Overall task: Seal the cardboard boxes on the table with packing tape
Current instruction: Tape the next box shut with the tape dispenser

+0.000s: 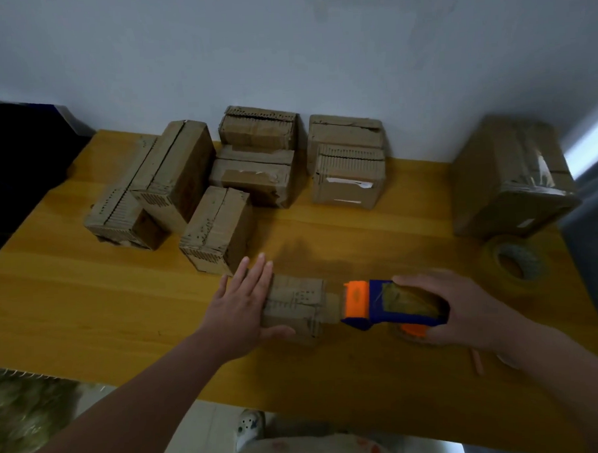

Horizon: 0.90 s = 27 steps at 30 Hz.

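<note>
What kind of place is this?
Probably a makeshift packing spot in an ordinary room: a wooden table against a bare wall, cardboard boxes, and a tape dispenser in the right hand.

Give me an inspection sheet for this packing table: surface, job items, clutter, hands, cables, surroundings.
Surface: yellow wooden table.
Job's things: small brown cardboard box at front; blue and orange tape dispenser at its right end; cluster of brown cardboard boxes by the wall; large tape-wrapped cardboard box and spare tape roll at right.
Clutter: small orange stick near the front edge.
Hands: left hand flat on the small box, fingers straight; right hand grips the dispenser.
Cables: nothing seen.
Surroundings: pale wall; white shoe on the floor.
</note>
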Motion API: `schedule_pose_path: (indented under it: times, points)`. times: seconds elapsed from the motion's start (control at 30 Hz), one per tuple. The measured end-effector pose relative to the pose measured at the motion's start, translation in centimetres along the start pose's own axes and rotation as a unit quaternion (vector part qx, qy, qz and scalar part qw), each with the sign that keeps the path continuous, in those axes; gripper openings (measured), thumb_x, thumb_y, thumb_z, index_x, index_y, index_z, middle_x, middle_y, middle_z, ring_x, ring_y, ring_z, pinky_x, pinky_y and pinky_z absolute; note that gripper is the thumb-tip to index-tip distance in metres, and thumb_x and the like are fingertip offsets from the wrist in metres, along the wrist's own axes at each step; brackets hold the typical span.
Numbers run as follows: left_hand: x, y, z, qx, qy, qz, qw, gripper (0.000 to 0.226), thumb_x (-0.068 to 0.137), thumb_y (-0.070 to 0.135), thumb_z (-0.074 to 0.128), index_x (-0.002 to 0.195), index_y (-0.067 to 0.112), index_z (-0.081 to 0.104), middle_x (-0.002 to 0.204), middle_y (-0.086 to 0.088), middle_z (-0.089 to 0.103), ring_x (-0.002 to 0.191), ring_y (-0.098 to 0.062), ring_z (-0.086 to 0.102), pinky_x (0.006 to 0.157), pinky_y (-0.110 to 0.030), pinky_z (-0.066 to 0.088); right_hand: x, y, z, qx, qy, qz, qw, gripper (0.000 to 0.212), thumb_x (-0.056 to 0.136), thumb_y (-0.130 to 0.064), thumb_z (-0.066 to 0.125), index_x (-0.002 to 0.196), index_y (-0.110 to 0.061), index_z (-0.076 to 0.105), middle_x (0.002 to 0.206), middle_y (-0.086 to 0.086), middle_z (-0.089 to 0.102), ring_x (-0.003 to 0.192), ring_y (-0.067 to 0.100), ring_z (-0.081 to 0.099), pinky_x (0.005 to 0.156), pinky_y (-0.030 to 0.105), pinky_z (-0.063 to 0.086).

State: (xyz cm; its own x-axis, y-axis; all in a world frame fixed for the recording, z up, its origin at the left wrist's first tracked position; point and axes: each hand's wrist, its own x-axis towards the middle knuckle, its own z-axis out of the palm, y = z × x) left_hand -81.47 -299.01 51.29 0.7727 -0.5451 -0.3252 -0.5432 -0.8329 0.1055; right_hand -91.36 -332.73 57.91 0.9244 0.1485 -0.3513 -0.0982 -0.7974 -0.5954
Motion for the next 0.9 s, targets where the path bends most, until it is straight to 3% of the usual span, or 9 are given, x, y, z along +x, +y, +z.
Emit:
schedule_pose_path:
  times: [0.07, 0.2, 0.27, 0.47, 0.53, 0.63, 0.73, 0.83, 0.9]
  points:
    - [0.0, 0.0, 0.0, -0.008, 0.012, 0.003, 1.000, 0.117, 0.053, 0.094, 0.001, 0.139, 0.022, -0.030, 0.147, 0.004, -0.036, 0.138, -0.018, -0.032, 0.115, -0.044, -0.008, -0.6, 0.6, -0.3, 0.010, 0.009, 0.002, 1.000, 0.074, 0.072, -0.030, 0.084, 0.130, -0.048, 0.040, 0.112, -0.018, 0.051, 0.096, -0.002, 0.055, 0.075, 0.015, 0.048]
    - [0.0, 0.2, -0.1, 0.009, 0.018, 0.005, 1.000, 0.113, 0.056, 0.094, 0.001, 0.142, 0.025, -0.026, 0.149, 0.003, -0.033, 0.138, -0.019, -0.030, 0.115, -0.048, -0.007, 0.6, -0.1, 0.6, -0.150, -0.019, 0.011, 0.988, 0.075, 0.079, -0.044, 0.073, 0.141, -0.050, 0.031, 0.113, -0.014, 0.046, 0.099, 0.005, 0.046, 0.084, 0.028, 0.046]
    - [-0.1, 0.4, -0.2, 0.018, 0.019, 0.008, 1.000, 0.112, 0.056, 0.095, -0.002, 0.142, 0.028, -0.025, 0.150, 0.002, -0.032, 0.138, -0.020, -0.030, 0.114, -0.049, -0.009, 1.7, -1.5, 1.4, -0.168, -0.027, 0.020, 0.985, 0.074, 0.079, -0.043, 0.071, 0.142, -0.049, 0.031, 0.107, -0.011, 0.042, 0.097, 0.010, 0.046, 0.078, 0.029, 0.044]
    - [0.1, 0.6, -0.5, 0.076, 0.020, 0.035, 0.996, 0.109, 0.058, 0.092, -0.016, 0.144, 0.025, -0.022, 0.153, 0.000, -0.026, 0.143, -0.023, -0.022, 0.112, -0.053, -0.014, 4.5, -5.7, 1.8, -0.171, -0.024, 0.025, 0.985, 0.042, 0.073, -0.030, 0.068, 0.110, -0.042, 0.052, 0.091, -0.009, 0.057, 0.081, 0.015, 0.057, 0.069, 0.035, 0.054]
    - [0.3, 0.6, -0.8, 0.088, 0.027, 0.079, 0.993, 0.102, 0.066, 0.088, -0.014, 0.146, 0.025, -0.015, 0.156, 0.000, -0.017, 0.146, -0.026, -0.010, 0.110, -0.053, -0.015, 5.5, -6.9, 1.1, -0.181, -0.039, 0.043, 0.982, 0.045, 0.069, -0.027, 0.069, 0.108, -0.044, 0.053, 0.086, -0.011, 0.053, 0.076, 0.012, 0.054, 0.063, 0.032, 0.054]
    - [1.0, 1.0, -1.0, 0.093, 0.000, 0.153, 0.984, 0.085, 0.072, 0.083, -0.009, 0.142, 0.038, -0.027, 0.154, 0.002, -0.026, 0.144, -0.024, -0.019, 0.106, -0.050, -0.022, 6.6, -7.8, 0.1, -0.183, -0.078, 0.067, 0.978, 0.057, 0.068, -0.024, 0.071, 0.119, -0.043, 0.054, 0.099, -0.010, 0.050, 0.086, 0.014, 0.050, 0.065, 0.030, 0.053]
    - [1.7, 2.4, -1.2, 0.111, -0.013, 0.202, 0.973, 0.078, 0.068, 0.082, -0.011, 0.133, 0.048, -0.038, 0.150, 0.003, -0.034, 0.137, -0.023, -0.029, 0.103, -0.052, -0.024, 7.1, -7.8, -0.3, -0.145, -0.105, 0.098, 0.979, 0.060, 0.068, -0.016, 0.071, 0.122, -0.037, 0.056, 0.091, -0.017, 0.042, 0.073, 0.008, 0.049, 0.060, 0.027, 0.050]
    - [2.0, 3.1, -1.3, 0.136, -0.035, 0.198, 0.970, 0.079, 0.076, 0.079, 0.008, 0.135, 0.047, -0.034, 0.145, 0.005, -0.038, 0.134, -0.017, -0.032, 0.104, -0.054, -0.023, 7.2, -7.2, -0.3, -0.093, -0.119, 0.134, 0.979, 0.058, 0.071, -0.013, 0.072, 0.124, -0.032, 0.057, 0.106, -0.011, 0.048, 0.072, 0.006, 0.048, 0.064, 0.027, 0.051]
    - [2.0, 3.2, -1.5, 0.146, -0.033, 0.199, 0.969, 0.081, 0.075, 0.079, 0.007, 0.140, 0.043, -0.027, 0.146, 0.004, -0.036, 0.134, -0.018, -0.030, 0.105, -0.056, -0.021, 7.0, -6.8, 0.4, -0.071, -0.134, 0.160, 0.975, 0.055, 0.076, -0.015, 0.071, 0.127, -0.028, 0.055, 0.117, -0.005, 0.048, 0.077, 0.006, 0.050, 0.070, 0.027, 0.052]
